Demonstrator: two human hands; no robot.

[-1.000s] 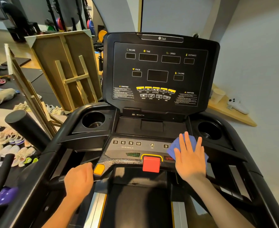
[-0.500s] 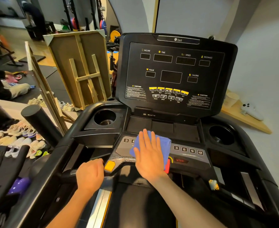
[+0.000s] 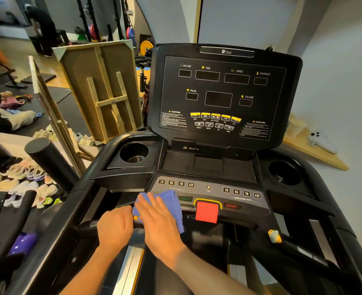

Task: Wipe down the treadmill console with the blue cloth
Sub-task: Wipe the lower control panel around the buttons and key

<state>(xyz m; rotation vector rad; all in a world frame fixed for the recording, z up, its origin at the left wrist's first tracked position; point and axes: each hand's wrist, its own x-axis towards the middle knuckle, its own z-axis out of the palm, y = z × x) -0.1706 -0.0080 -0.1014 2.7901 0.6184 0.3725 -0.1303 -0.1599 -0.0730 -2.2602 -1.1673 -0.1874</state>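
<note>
The black treadmill console [image 3: 222, 96] fills the middle of the head view, with a grey button panel [image 3: 209, 189] below its dark display. My right hand [image 3: 160, 222] lies flat on the blue cloth [image 3: 171, 201], pressing it onto the left end of the button panel, beside the red stop key [image 3: 206, 211]. Part of the cloth is hidden under my palm. My left hand [image 3: 115, 227] is closed around the black handlebar [image 3: 86, 227] at the console's lower left, almost touching the cloth.
Cup holders sit at the left [image 3: 134, 153] and right [image 3: 284, 173] of the console. Wooden frames [image 3: 103, 90] lean to the left, with several shoes [image 3: 20, 184] on the floor. A wooden shelf [image 3: 312, 150] with a white controller is by the right wall.
My right hand has slid the blue cloth leftwards across the button panel, from its right end past the red key to its left end. The left hand has kept its grip on the handlebar.
</note>
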